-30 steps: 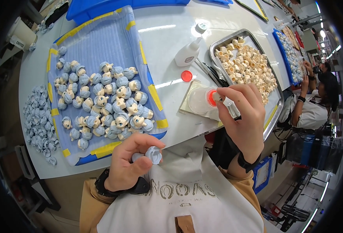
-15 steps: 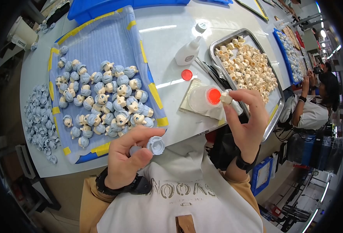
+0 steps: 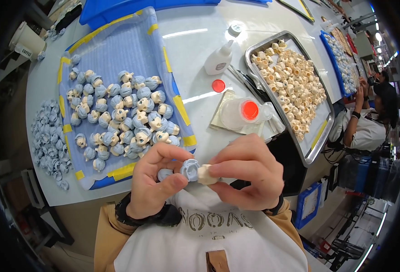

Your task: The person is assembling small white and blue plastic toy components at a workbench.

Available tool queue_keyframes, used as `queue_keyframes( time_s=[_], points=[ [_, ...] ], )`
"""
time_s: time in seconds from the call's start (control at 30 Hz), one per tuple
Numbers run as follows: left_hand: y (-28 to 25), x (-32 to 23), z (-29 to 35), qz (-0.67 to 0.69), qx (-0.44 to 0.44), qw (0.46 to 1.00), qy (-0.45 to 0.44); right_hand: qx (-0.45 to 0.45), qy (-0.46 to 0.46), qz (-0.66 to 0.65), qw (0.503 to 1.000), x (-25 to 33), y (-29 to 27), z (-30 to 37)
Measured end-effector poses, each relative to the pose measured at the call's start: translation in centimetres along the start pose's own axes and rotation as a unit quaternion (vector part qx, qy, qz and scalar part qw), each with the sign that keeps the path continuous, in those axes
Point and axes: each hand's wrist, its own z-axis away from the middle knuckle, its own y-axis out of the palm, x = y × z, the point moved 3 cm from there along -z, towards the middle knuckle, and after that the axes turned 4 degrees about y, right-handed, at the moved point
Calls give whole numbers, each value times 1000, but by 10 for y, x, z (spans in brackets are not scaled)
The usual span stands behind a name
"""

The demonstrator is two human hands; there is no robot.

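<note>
My left hand [image 3: 154,180] grips a light blue doll hair piece [image 3: 190,171], its hollow side turned to the right. A second light blue piece [image 3: 164,174] sits deeper in the same hand. Between the thumb and fingers of my right hand [image 3: 250,174] is a small cream doll head [image 3: 206,175], held right beside the hair piece; whether the two touch I cannot tell. Beyond my right hand stands a clear jar [image 3: 236,114] with a red round opening, on a pale square pad [image 3: 217,121].
Doll heads with blue hair [image 3: 143,105] lie on a blue-lined tray [image 3: 114,50]. Loose hair pieces [image 3: 50,136] are heaped at far left. A metal tray [image 3: 331,119] holds cream heads. A white squeeze bottle [image 3: 219,59], red cap [image 3: 218,85] and tweezers stand near the middle. A person [image 3: 363,118] works at right.
My right hand has come from beside the jar's red opening down and left, bringing the cream head next to the hair piece. My left hand has stayed nearly in place.
</note>
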Motion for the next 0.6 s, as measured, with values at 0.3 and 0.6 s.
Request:
queue_keyframes(
  time_s=[0.3,0.6],
  points=[
    [-5,-2,3,-124,13,985,122,91,-22,59,994,5,7,-3],
    [-4,0,4,23,16,1000,-5,63,-39,71,995,8,20,-6]
  ],
)
